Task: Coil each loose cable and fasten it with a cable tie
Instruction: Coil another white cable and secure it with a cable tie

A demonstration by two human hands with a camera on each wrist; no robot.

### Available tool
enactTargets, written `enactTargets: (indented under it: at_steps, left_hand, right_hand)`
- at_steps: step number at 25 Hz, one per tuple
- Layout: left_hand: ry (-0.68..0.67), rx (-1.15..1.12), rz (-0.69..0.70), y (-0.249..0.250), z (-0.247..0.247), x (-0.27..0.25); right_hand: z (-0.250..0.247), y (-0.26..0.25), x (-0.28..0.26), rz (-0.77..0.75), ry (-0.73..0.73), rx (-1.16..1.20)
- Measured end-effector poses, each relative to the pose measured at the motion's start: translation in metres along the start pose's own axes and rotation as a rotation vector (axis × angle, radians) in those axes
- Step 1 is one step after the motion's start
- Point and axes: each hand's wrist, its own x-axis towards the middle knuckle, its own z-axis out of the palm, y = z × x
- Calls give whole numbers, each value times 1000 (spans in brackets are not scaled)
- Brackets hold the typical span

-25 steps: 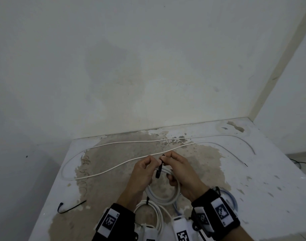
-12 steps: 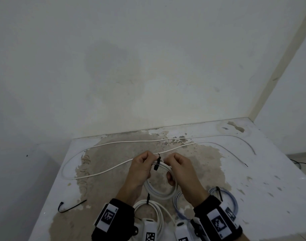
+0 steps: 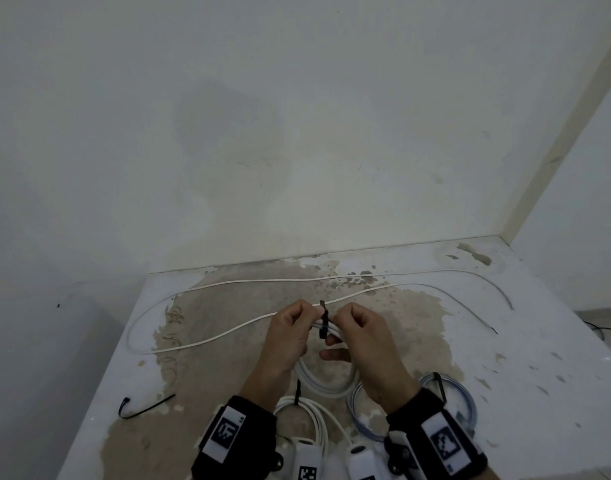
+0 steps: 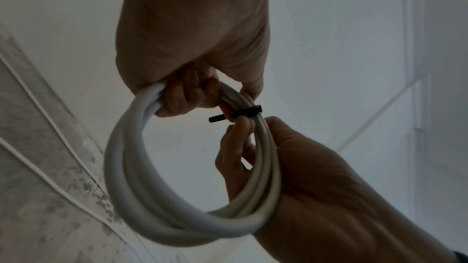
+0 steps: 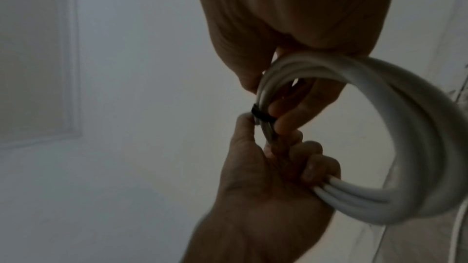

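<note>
Both hands hold a coiled white cable (image 3: 326, 384) upright above the table (image 3: 505, 375). A black cable tie (image 3: 324, 320) wraps the top of the coil between them, one end sticking up and a short end hanging down. My left hand (image 3: 297, 323) grips the strands just left of the tie. On the other side my right hand (image 3: 349, 329) grips them, with a fingertip against the tie. The left wrist view shows the coil (image 4: 131, 167) and the tie (image 4: 247, 112). In the right wrist view the tie (image 5: 260, 116) sits between both hands on the coil (image 5: 418, 127).
A long loose white cable (image 3: 228, 336) snakes across the far half of the table. A tied white coil (image 3: 314, 420) and a tied blue-grey coil (image 3: 467, 407) lie near me. A spare black tie (image 3: 144, 408) lies at the left edge. Walls close the back and right.
Both hands have lifted the coil slightly up and away from me. The tie now stands more upright between the fingers.
</note>
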Motion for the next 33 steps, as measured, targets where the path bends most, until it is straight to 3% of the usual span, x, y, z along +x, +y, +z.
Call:
enactTargets:
  at_steps: [12,17,22,27,33]
  left_hand:
    - [-16,-52,-9,3,9,-1]
    - [80,85,151,-6,7,0]
    - [55,123,249,-7,2,1]
    - [-79,122,277,-6,-3,3]
    - [-113,140,222,-2,-2,-5]
  right_hand:
    - [8,33,-1,-427,245,-162]
    - [7,32,1,-350,195,-127]
    - [5,22,-3,-211,118,-10]
    - [3,9,-1,-9,1,6]
    - [5,9,-3,-1,63,87]
